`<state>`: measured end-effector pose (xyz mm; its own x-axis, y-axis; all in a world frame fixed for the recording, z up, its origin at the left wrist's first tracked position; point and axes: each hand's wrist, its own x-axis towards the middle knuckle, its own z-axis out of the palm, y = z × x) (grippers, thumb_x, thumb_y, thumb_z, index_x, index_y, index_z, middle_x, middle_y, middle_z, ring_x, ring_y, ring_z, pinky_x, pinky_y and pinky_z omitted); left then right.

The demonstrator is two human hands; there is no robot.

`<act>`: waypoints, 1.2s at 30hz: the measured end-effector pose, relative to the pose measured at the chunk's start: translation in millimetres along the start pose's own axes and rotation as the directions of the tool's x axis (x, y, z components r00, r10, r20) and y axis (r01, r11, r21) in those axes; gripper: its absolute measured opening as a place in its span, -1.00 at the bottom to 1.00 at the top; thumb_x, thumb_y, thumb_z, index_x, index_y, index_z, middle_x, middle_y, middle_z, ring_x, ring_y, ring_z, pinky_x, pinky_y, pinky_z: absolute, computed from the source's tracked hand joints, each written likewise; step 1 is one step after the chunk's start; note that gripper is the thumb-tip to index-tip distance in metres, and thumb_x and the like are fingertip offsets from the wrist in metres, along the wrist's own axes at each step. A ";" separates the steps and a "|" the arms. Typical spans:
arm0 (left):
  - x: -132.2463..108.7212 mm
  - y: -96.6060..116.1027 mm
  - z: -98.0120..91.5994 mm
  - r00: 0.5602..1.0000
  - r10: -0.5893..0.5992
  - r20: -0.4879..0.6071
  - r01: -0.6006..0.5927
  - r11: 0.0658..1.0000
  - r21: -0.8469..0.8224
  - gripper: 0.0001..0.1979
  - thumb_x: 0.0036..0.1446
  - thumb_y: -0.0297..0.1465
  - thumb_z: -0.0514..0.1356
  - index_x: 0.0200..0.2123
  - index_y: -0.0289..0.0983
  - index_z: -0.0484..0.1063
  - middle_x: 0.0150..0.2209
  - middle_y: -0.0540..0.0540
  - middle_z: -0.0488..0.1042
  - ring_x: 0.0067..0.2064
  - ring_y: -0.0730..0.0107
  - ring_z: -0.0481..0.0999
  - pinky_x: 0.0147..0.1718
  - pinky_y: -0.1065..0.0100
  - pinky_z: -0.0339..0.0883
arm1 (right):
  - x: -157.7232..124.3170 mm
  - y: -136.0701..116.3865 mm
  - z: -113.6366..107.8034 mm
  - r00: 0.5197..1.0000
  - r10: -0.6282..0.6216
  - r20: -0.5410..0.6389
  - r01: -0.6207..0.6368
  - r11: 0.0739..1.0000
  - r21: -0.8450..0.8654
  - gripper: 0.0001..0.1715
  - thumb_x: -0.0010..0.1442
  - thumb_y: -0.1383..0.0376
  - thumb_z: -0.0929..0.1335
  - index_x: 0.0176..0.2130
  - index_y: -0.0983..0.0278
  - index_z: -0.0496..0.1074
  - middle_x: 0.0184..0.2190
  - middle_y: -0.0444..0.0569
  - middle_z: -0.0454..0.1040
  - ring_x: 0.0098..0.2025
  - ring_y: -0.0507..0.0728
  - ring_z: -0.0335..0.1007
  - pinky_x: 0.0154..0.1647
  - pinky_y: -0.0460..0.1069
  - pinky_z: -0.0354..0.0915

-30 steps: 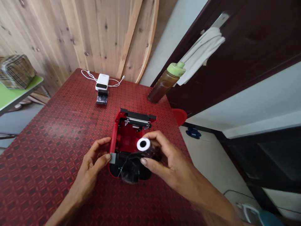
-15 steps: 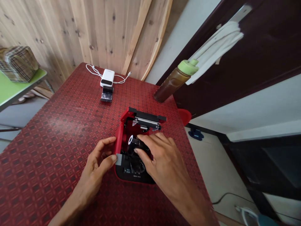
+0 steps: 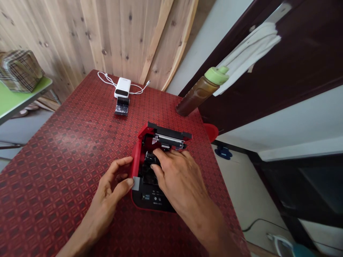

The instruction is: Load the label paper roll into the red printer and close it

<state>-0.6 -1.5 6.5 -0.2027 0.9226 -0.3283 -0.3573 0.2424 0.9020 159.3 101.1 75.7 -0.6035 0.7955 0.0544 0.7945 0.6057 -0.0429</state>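
Note:
A small red-and-black printer stands on the table with its lid raised at the back. My left hand steadies its left side, thumb at the front corner by a grey patch and fingertips against the red wall. Inside the compartment lies a glossy black roll. My right hand pinches this roll from the right between thumb and fingers, covering much of it. The printer's right side is hidden under that hand. Small printed symbols show on the black front panel.
A white power bank with a white cable lies at the back, a small black strip-like piece before it. A brown bottle with a green lid stands at the back right. The patterned red table ends at the right above the floor.
My right hand has moved the black roll lower and slightly left in the compartment. The roll's white core end no longer faces up, and more of the front panel shows. My left hand stays put.

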 end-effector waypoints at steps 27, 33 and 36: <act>0.6 1.7 -2.2 0.997 0.009 0.072 -0.010 1.000 0.010 -0.53 0.37 -0.14 0.32 0.28 -0.08 0.49 0.27 -0.14 0.58 0.22 -0.02 0.56 0.15 0.15 0.40 | -28.0 41.0 4.3 0.978 -0.175 -0.109 0.206 0.862 0.463 -0.58 0.48 0.49 0.32 0.13 0.13 0.63 0.07 -0.07 0.72 0.14 0.19 0.61 0.22 0.18 0.46; 2.5 -3.5 -5.0 0.998 0.033 0.055 -0.033 0.999 0.004 -0.54 0.38 -0.16 0.32 0.29 -0.07 0.51 0.29 -0.13 0.57 0.24 0.02 0.55 0.15 0.20 0.40 | -23.5 43.4 12.1 0.952 -0.230 -0.201 0.297 0.853 0.429 -0.77 0.38 0.50 0.47 -0.13 0.17 0.66 -0.14 -0.13 0.74 -0.05 0.21 0.61 -0.03 0.15 0.43; 1.4 -2.7 -3.6 0.999 0.021 0.039 -0.022 1.000 0.014 -0.54 0.37 -0.14 0.34 0.28 -0.07 0.52 0.28 -0.14 0.59 0.21 0.02 0.58 0.15 0.19 0.41 | -18.0 40.6 14.6 0.937 -0.255 -0.239 0.335 0.848 0.411 -0.78 0.32 0.51 0.53 -0.24 0.18 0.61 -0.24 -0.20 0.71 -0.14 0.19 0.59 -0.10 0.13 0.34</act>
<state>-3.2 -2.0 2.6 -0.1748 0.9385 -0.2977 -0.3402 0.2262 0.9127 201.4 111.6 58.4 -0.7519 0.5870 0.3003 0.4435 0.7873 -0.4285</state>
